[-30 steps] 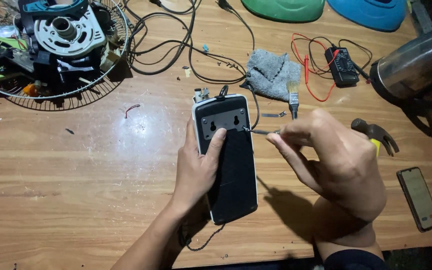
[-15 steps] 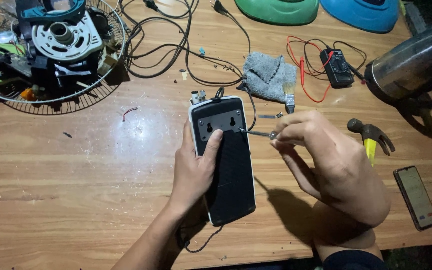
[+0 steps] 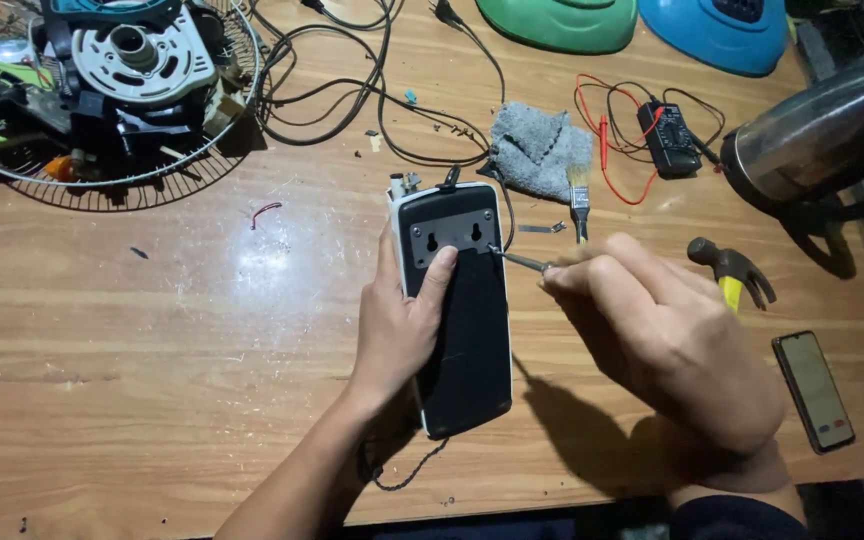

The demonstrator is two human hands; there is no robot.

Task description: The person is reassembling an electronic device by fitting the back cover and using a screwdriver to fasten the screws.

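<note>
1. A worn wooden workbench [image 3: 152,330] under a bright lamp, crowded along its far edge with repair clutter.
2. The left hand [image 3: 400,325] lies flat on a long black device casing [image 3: 460,310] at the middle of the bench, fingers closed round its left edge and thumb pressed on the back, pinning it down.
3. The right hand [image 3: 667,335] has its fingers pinched shut on a thin screwdriver [image 3: 518,260], whose tip meets the casing's right edge, just beside the grey mounting plate [image 3: 454,236].
4. Judged from this: the back cover is still on and the casing unopened. Whether any screws are already out cannot be told.
5. Wires and a small part stick out at the casing's top end.
6. Lying about untouched: a paintbrush [image 3: 579,200], a grey rag [image 3: 537,148], a multimeter [image 3: 668,138] with red leads, a hammer [image 3: 730,272], a phone [image 3: 813,390], a steel kettle [image 3: 822,130], a dismantled fan [image 3: 102,90].
</note>
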